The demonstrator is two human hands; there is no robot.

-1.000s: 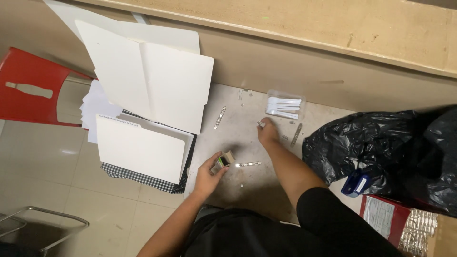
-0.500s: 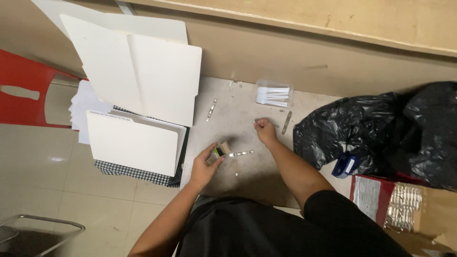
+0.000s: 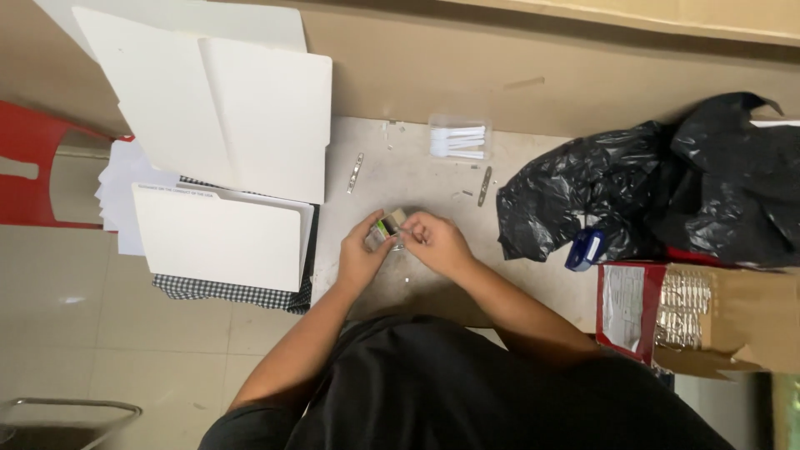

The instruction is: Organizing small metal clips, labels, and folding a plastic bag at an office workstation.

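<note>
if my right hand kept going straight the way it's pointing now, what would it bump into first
Your right hand points left toward your left hand, so it would likely meet the small box held between them first, then the left hand's fingers.

You're looking at cream folders (image 3: 225, 117) lying over a black-and-white checked cloth (image 3: 233, 292), with a red chair (image 3: 33, 179) at the far left. To your right sit a glossy black bag (image 3: 667, 183), a blue-and-white stapler (image 3: 585, 250) and a brown box (image 3: 733, 321) with a red edge. Your shirt (image 3: 467, 392) is black, and the spoons (image 3: 457, 142) are white.
</note>
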